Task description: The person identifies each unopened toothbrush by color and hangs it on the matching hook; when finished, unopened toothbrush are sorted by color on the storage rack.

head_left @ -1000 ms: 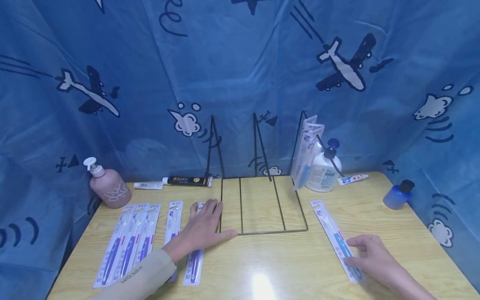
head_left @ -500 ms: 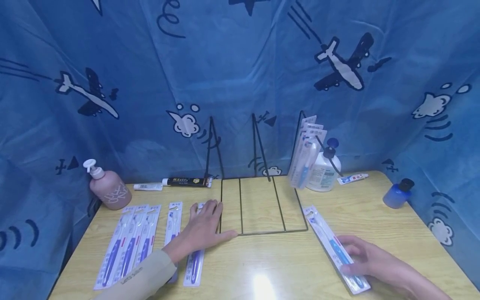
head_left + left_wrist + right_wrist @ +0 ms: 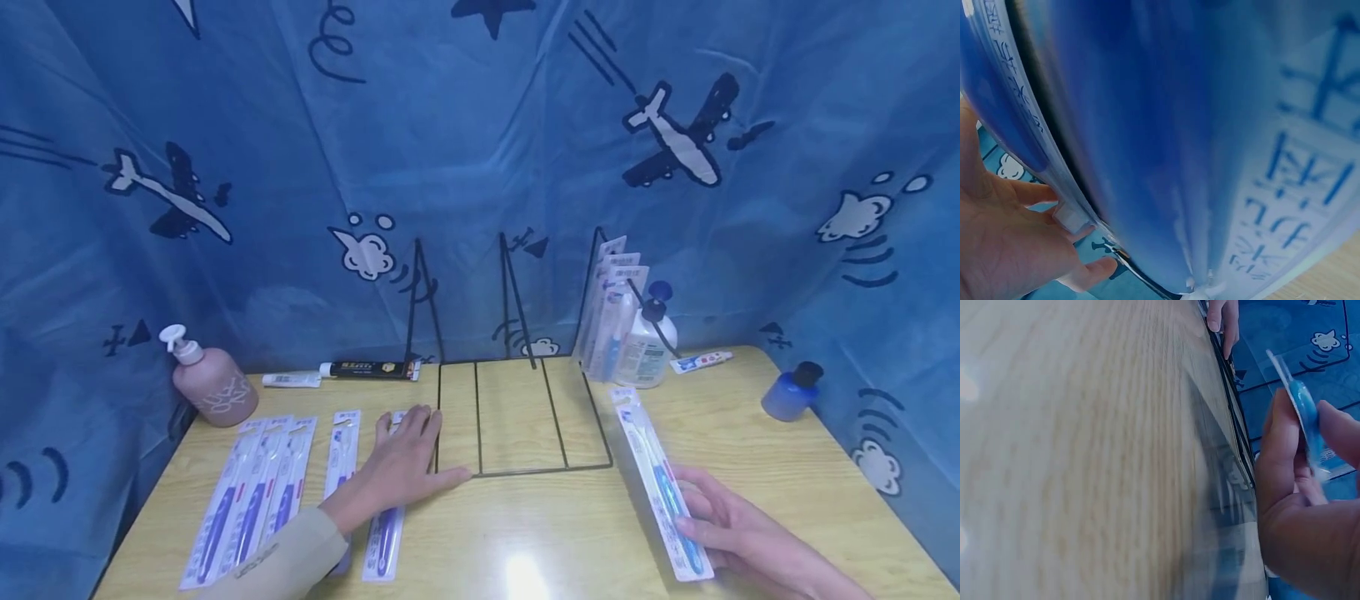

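Fingers and thumb of my right hand (image 3: 733,527) pinch the blue toothbrush packet (image 3: 651,467) at its handle half: thumb on the upper face, fingers behind. Reference landmark: the wire rack (image 3: 525,472).

Governing relation: the packet lies at the rack's front right. Its long axis runs away from me and slightly left, so the brush-head end points toward the rack's right side, where the hung packets (image 3: 617,333) are. My right hand is the nearer one and grips from the side away from the rack.

Relative to the pinching fingers, most of the packet extends forward and left; a short handle end projects back toward me. Judged by its shadow, the packet is raised off the table (image 3: 465,550).

My left hand (image 3: 400,473) lies at the rack's left, fingers spread, over a purple toothbrush packet (image 3: 385,543). Whether it presses that packet or the wire, I cannot tell.
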### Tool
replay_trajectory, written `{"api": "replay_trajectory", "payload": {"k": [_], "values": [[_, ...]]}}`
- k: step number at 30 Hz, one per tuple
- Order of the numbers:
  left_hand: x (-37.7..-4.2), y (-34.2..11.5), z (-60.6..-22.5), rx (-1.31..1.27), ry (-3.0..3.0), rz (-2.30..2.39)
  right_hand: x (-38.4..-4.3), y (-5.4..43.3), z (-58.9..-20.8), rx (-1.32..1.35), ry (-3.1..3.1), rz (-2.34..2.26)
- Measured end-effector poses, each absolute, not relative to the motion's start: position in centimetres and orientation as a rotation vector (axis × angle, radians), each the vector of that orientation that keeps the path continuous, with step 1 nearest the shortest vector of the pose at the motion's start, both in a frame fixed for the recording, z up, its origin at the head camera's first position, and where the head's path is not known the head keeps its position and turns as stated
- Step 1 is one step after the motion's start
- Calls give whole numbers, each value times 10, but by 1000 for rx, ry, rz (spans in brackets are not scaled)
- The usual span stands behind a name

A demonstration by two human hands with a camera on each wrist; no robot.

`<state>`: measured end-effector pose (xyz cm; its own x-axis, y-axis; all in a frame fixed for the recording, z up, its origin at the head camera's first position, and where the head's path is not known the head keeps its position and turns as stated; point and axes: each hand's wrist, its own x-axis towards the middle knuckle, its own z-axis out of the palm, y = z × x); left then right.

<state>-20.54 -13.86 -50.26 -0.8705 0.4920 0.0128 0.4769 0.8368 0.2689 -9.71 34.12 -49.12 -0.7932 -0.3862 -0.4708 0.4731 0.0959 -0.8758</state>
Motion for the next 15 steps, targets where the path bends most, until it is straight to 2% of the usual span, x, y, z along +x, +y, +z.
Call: {"api": "replay_trajectory", "payload": {"k": [7,15], "values": [[-206,-138,-501,781,2952,411,-95,340,-498,-328,1893,-2022],[-204,-139,-501,770,2945,424,-91,333,-477,-387,2109,-2120]]}}
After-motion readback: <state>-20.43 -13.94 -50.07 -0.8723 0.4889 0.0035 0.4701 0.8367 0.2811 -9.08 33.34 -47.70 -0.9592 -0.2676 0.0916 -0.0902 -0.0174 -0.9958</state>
